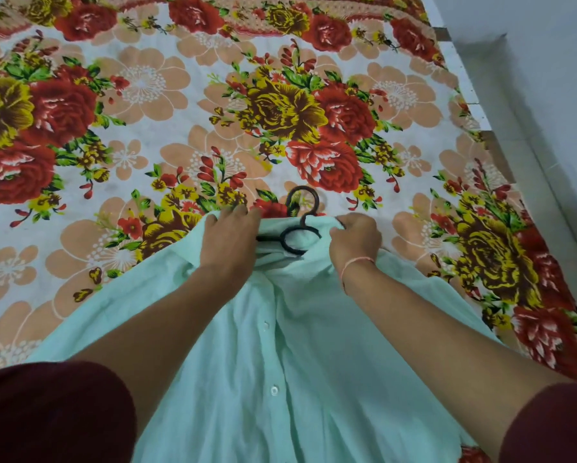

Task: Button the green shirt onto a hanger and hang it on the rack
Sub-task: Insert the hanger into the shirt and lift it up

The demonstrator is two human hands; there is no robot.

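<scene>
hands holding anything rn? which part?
Both hold the green shirt at its collar end: left hand left of the hanger, right hand bunching fabric to its right.

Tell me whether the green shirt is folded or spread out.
Spread out: the green shirt lies flat on the floral bedsheet, front up, buttons showing.

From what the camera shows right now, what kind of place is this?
Probably a bedroom at home: a floral-printed bedsheet covers a wide flat bed, a pale tiled floor runs beside it, and a light green button-up shirt lies there with a dark hanger.
</scene>
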